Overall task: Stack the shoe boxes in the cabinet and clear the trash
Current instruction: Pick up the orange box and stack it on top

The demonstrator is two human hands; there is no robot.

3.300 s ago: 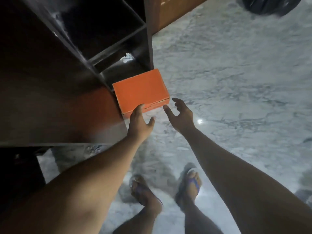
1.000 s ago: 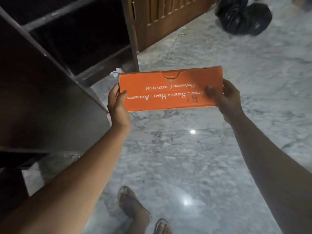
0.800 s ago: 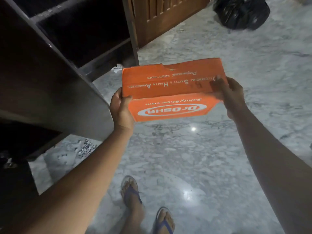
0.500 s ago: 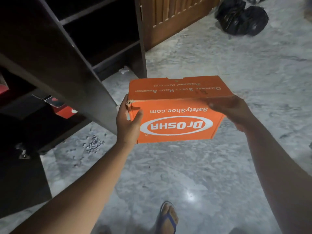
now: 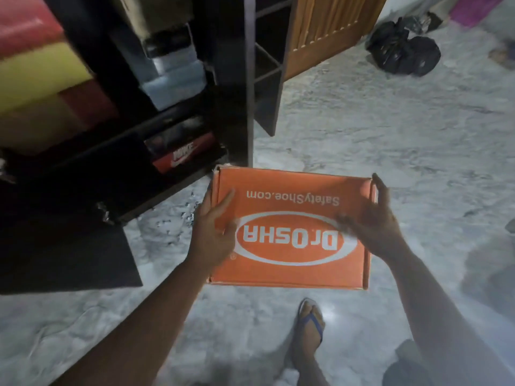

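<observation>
The orange shoe box (image 5: 289, 229) is held in the air above the marble floor (image 5: 362, 129), its broad printed lid face turned up toward the camera with the logo reading upside down. The left hand (image 5: 211, 235) clasps the box's left edge: its thumb lies across the lid face and the other fingers (image 5: 204, 203) wrap behind the side. The right hand (image 5: 370, 221) is on the right edge, its fingers spread fairly wide and somewhat blurred, with the upper fingers against the right side and the thumb over the white oval; how firmly it presses I cannot tell. Beyond the left fingers stands the dark cabinet (image 5: 234, 79), where a red and black shoe box (image 5: 181, 153) lies on a low shelf. Far beyond the right fingers, 2 black trash bags (image 5: 404, 52) sit on the floor. Below the box, 1 foot in a blue-strapped sandal (image 5: 310, 327) shows.
</observation>
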